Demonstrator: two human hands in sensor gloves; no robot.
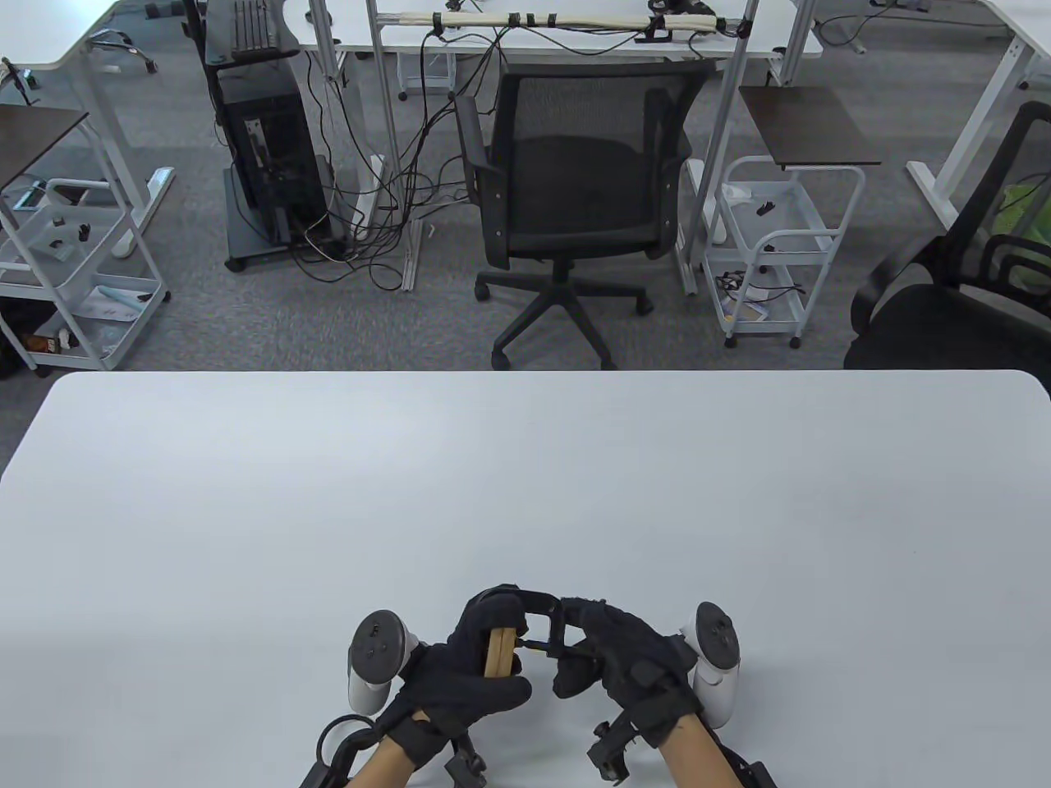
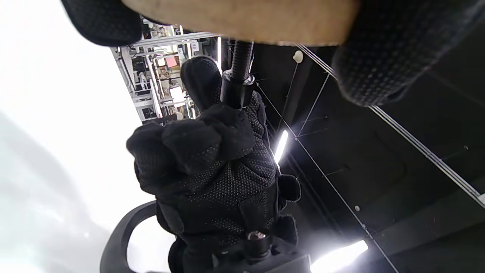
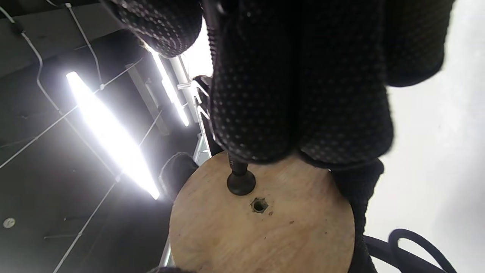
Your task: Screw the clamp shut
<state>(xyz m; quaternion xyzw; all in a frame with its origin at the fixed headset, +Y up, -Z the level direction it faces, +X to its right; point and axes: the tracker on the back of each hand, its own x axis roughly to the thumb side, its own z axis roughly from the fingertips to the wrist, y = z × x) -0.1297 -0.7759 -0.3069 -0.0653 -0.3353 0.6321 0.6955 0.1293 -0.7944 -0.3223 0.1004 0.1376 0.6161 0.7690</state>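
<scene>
A black C-clamp (image 1: 538, 602) is held above the near edge of the white table (image 1: 525, 492), its frame arching over a round wooden piece (image 1: 499, 652) that stands on edge. My left hand (image 1: 491, 650) grips the wooden piece and the clamp's fixed end. My right hand (image 1: 579, 648) grips the handle end of the clamp's screw (image 1: 534, 648). In the right wrist view the screw's pad (image 3: 241, 182) touches the wooden face (image 3: 265, 227), beside a small centre hole, under my right fingers (image 3: 299, 83). The left wrist view shows the wood (image 2: 242, 19), the threaded screw (image 2: 242, 57) and my right hand (image 2: 212, 163).
A black office chair (image 1: 575, 189) stands beyond the table's far edge, with white carts (image 1: 780, 246) and cables on the floor. Both hands are near the table's front edge.
</scene>
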